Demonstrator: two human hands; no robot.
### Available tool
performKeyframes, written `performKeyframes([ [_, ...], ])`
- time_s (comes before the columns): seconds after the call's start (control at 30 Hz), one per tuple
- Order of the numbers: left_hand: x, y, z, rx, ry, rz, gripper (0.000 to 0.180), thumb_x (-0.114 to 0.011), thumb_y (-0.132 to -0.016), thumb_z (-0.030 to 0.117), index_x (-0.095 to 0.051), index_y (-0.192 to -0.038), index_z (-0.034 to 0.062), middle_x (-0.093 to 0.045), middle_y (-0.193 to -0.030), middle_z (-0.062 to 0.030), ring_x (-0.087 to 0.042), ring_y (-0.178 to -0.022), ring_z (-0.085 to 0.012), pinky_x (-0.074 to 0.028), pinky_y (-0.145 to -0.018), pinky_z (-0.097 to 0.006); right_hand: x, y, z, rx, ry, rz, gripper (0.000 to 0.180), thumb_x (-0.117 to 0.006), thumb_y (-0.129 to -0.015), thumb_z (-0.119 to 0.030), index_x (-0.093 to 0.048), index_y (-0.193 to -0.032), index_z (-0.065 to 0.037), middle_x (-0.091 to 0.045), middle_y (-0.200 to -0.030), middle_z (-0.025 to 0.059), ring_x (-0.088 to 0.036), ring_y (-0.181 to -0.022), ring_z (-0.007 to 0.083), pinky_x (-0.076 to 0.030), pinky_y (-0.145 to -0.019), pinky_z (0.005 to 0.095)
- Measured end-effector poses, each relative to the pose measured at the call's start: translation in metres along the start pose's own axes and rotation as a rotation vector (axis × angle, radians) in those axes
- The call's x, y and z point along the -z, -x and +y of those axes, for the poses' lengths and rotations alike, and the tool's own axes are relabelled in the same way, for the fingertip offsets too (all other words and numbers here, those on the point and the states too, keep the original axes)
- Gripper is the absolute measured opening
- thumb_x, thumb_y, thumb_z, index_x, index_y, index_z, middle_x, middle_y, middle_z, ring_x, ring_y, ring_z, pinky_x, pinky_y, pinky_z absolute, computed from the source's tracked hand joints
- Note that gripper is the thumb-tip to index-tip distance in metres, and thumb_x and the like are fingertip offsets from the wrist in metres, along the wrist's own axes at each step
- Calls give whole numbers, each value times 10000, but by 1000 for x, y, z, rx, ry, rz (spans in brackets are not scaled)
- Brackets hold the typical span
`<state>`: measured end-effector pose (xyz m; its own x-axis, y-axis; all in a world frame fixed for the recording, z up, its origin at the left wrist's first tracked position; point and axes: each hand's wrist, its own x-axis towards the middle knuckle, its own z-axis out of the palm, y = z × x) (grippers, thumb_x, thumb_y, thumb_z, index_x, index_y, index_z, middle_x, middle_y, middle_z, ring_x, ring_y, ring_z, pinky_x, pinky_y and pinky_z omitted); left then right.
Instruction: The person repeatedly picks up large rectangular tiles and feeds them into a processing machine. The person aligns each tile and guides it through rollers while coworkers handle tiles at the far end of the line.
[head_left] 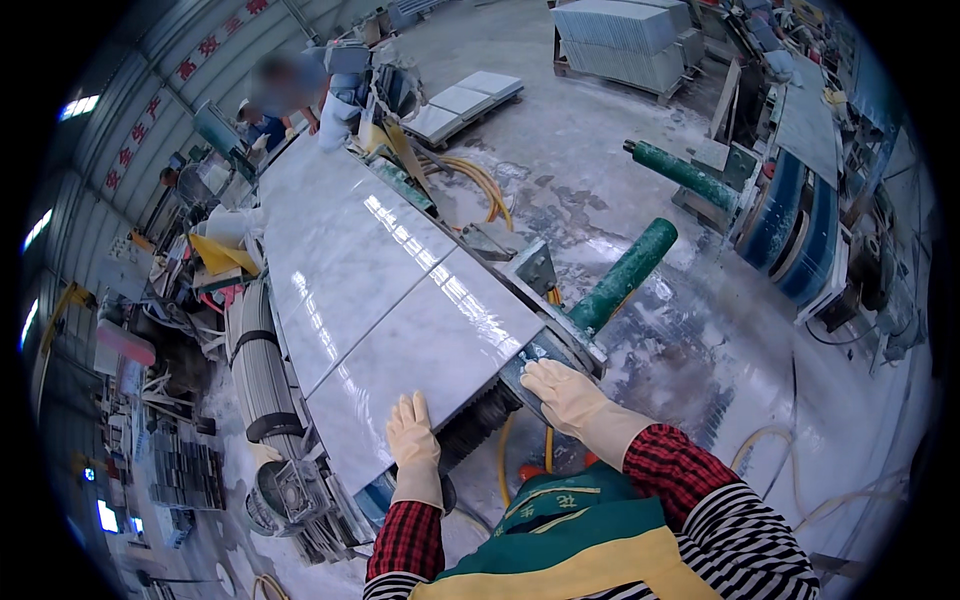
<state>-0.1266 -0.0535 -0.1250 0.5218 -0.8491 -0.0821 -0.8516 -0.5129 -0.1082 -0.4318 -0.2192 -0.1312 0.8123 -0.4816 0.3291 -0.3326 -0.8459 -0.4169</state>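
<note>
A polished white-grey marble slab [425,345] lies flat on a conveyor in front of me, its near edge towards my body. My left hand [412,440], in a cream rubber glove, rests on that near edge with its fingers stretched over the top face. At the slab's near right corner is my right hand [568,395], gloved alike, its fingers extended over the end of a blue conveyor belt [540,350]. Neither hand grips anything. Beyond a narrow seam lies a second marble slab [345,235].
Green cylinders [628,275] jut out on the right. A corrugated hose-like bundle [262,365] runs along the conveyor's left side. Yellow hoses [485,180] lie on the wet floor. People [285,85] stand at the far end. Stacked slabs [620,45] are at the back right.
</note>
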Motion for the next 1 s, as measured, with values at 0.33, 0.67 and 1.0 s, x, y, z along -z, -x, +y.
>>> performKeyframes([
  [0.33,4,-3,-2,-56,-25,33,831,-654,-917,74,-321,-1670,189,-348,-1714,-160,-414,-1528,-397,-344,-1231,-498,-20,7,5,-65,-10,-54,489,-569,-923,-79,-584,-1410,-44,-522,-1567,199,-464,-1479,389,-325,-1281,447],
  [0.67,34,-14,-1,-173,11,-7,889,-652,-839,-48,-298,-1647,68,-381,-1638,-290,-435,-1477,-483,-391,-1223,-507,-22,11,4,-93,-60,18,516,-617,-887,-92,-593,-1399,-29,-547,-1539,192,-493,-1454,376,-341,-1272,447],
  [1.0,143,-61,-68,-324,217,-359,731,-726,-959,16,-377,-1602,7,-635,-1340,-159,-601,-1233,-285,-471,-1090,-346,-19,22,11,-57,-210,166,509,-641,-821,-62,-618,-1323,15,-595,-1459,196,-554,-1368,375,-407,-1204,469],
])
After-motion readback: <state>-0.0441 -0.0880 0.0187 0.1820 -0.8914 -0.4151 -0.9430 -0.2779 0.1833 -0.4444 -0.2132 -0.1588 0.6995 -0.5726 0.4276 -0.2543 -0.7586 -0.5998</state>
